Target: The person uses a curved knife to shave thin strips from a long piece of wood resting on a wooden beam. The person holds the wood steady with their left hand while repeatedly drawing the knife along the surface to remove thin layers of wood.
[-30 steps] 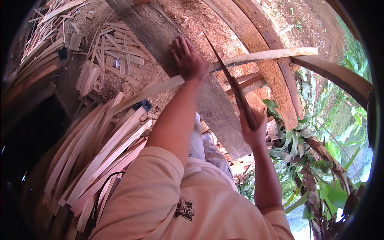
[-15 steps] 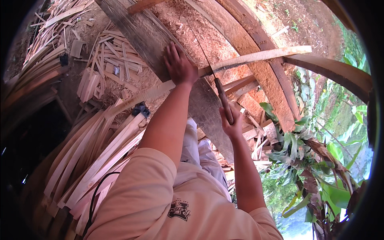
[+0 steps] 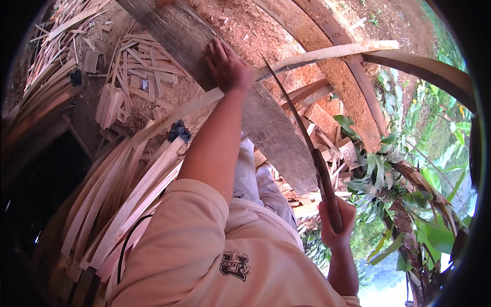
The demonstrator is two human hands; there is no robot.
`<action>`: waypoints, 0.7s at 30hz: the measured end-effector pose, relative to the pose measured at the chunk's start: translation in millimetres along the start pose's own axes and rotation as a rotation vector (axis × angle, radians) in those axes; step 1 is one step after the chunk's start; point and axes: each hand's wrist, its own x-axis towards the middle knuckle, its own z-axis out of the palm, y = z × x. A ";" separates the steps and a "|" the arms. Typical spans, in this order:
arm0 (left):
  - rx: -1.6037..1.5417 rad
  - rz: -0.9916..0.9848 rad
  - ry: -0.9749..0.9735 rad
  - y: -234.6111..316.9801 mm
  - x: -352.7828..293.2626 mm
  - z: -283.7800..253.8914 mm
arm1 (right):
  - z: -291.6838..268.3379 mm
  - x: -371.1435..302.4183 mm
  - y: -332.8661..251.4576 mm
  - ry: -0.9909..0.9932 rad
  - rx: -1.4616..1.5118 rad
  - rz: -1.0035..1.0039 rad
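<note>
A long pale wood strip (image 3: 332,53) lies across a weathered grey plank (image 3: 276,128). My left hand (image 3: 230,70) rests flat over the strip where it crosses the plank, palm down, with the fingers stretched onto the plank beyond. The part of the strip under this hand is hidden. Lower right, in front of the plank, my right hand (image 3: 337,222) is closed round the handle of a handsaw (image 3: 325,187). The narrow dark blade slants up and away to the left, its tip just past the strip, right of my left hand.
Several cut wood strips (image 3: 133,204) are piled at my left. Short offcuts (image 3: 148,64) lie beyond them. Thick curved boards (image 3: 342,77) covered in sawdust stand at the far right, another timber (image 3: 429,71) arches there, and leafy plants (image 3: 388,179) grow at the right.
My right hand has drawn the saw back toward me and to the right, so more of the blade is on the near side of the strip. My left hand stays on the strip.
</note>
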 end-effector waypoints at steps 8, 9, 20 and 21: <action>-0.077 -0.059 -0.003 6.2 -5.4 3.1 | 114.9 224.5 14.5 0.124 0.115 -0.116; -0.062 -0.103 -0.023 6.1 -4.0 0.7 | 116.3 220.4 19.4 0.108 0.116 -0.137; 0.007 -0.086 -0.061 1.9 -2.0 -1.7 | 16.0 -0.9 72.7 0.061 -0.001 -0.045; 0.012 -0.081 -0.065 3.4 -0.7 -0.7 | 8.3 -8.2 65.0 0.050 0.000 -0.018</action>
